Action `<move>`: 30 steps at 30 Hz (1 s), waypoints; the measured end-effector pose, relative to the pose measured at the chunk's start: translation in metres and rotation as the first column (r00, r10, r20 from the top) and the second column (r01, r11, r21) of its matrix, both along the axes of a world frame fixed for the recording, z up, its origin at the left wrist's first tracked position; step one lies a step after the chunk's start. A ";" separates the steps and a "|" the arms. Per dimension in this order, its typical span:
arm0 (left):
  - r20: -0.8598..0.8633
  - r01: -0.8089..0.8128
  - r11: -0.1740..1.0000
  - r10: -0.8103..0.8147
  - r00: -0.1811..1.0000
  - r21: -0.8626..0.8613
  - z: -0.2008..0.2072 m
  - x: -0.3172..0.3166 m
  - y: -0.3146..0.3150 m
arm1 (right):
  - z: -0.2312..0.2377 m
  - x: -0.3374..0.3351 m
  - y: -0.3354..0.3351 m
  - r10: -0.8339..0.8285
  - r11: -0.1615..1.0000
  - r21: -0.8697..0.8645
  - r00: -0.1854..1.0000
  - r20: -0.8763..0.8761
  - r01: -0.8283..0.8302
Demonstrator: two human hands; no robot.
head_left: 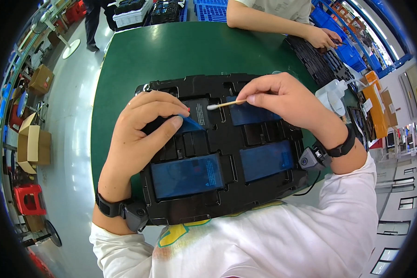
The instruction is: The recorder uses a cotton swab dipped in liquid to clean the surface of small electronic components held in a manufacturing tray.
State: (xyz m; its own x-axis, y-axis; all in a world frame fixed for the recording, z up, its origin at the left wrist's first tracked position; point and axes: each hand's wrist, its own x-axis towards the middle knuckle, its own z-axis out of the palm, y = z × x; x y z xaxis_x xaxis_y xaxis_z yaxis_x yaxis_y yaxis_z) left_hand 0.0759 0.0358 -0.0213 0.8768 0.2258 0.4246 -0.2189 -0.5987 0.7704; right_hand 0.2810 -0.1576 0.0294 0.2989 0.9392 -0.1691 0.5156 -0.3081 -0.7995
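Note:
A black moulded tray (245, 197) lies at the table's near edge, holding flat, dark, battery-like rectangles in its pockets. My left hand (146, 123) pinches a lifted blue film (192, 125) over the upper left rectangle (200, 110), whose printed dark surface is partly bare. A small red bit shows by the fingertips. In my right hand (282, 97), between thumb and fingers, is a cotton swab (226, 104), its white tip pointing left beside that rectangle. Blue film covers the lower left rectangle (187, 176), the lower right rectangle (267, 161) and the upper right rectangle (252, 113), which my right hand partly hides.
The tray rests on a green table (171, 51). A white squeeze bottle (332, 90) and a clear cup (334, 105) stand to the right. Beyond them are stacked black trays (312, 60) and a co-worker's hand (322, 37). Cardboard boxes (34, 143) sit on the floor at left.

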 end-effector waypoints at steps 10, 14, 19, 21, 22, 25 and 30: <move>0.052 -0.030 0.999 0.032 0.998 -0.026 -0.005 0.003 -0.001 | 0.002 0.000 0.001 0.008 1.000 -0.030 1.000 -0.002 -0.008; 0.045 -0.030 0.999 0.031 0.999 -0.038 -0.004 0.003 -0.002 | -0.001 0.005 -0.002 0.062 0.998 0.005 0.998 -0.002 -0.062; 0.032 -0.036 0.999 0.037 0.999 -0.025 -0.002 0.000 -0.001 | 0.004 0.002 -0.002 -0.114 0.992 -0.071 0.961 -0.251 0.100; 0.028 -0.036 0.999 0.036 0.999 -0.026 -0.001 0.000 -0.003 | 0.000 0.004 -0.004 -0.140 0.985 0.034 0.890 -0.433 0.172; 0.023 -0.045 0.999 0.046 0.999 -0.028 0.000 0.000 -0.003 | 0.001 0.003 -0.003 -0.141 0.984 0.038 0.889 -0.436 0.174; 0.003 -0.046 0.999 0.046 0.999 -0.020 0.001 0.000 -0.004 | 0.006 -0.005 -0.004 -0.182 0.979 0.061 0.966 -0.182 0.196; -0.018 -0.048 0.998 0.047 0.999 -0.034 0.003 -0.001 -0.006 | -0.003 -0.007 -0.009 -0.103 0.977 0.182 0.992 -0.072 0.115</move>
